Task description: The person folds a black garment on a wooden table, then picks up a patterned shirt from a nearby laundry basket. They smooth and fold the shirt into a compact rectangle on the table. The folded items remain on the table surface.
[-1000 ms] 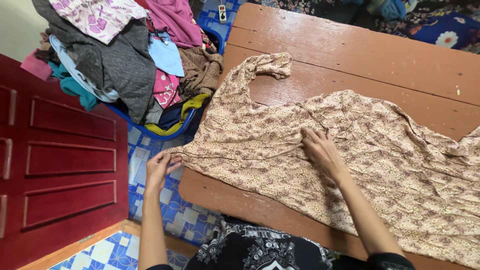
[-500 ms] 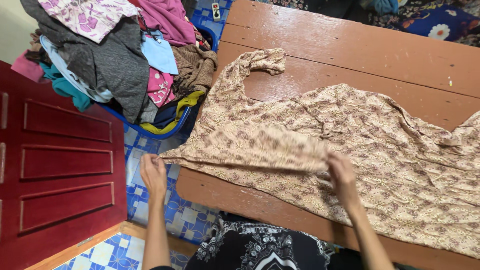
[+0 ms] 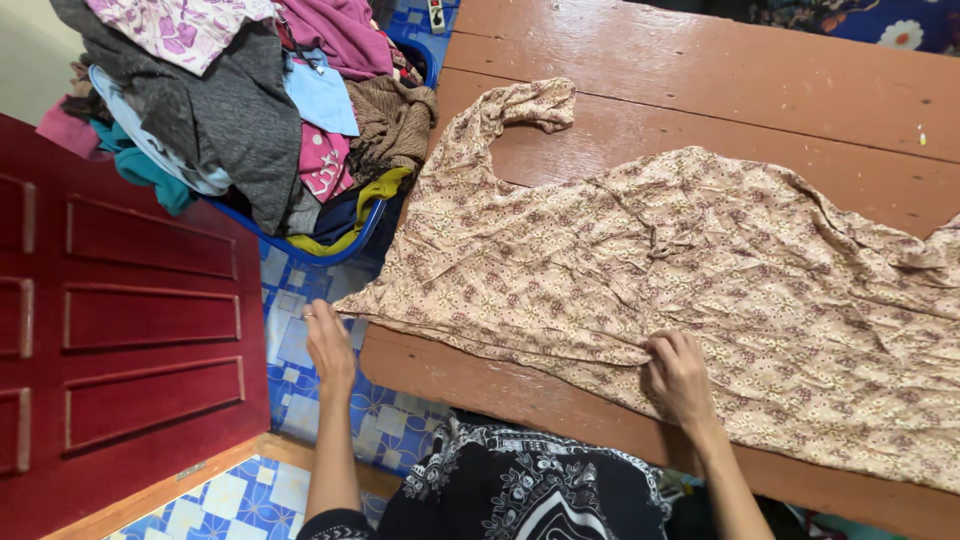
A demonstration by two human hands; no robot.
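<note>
Beige floral-print cotton garment (image 3: 640, 260) lies spread across the brown painted wooden desk (image 3: 720, 80), filling centre and right of frame; one strap loops toward top centre. Left hand (image 3: 328, 345), lower left of centre, pinches the garment's corner where it overhangs the desk edge above the blue patterned floor tiles (image 3: 330, 420). Right hand (image 3: 678, 378), lower centre, fingers curled, pinches the lower hem against the desk. Blue plastic basket (image 3: 300, 262) heaped with mixed clothes sits upper left, beside the red panelled door (image 3: 130, 320).

Head view, steeply down, close
</note>
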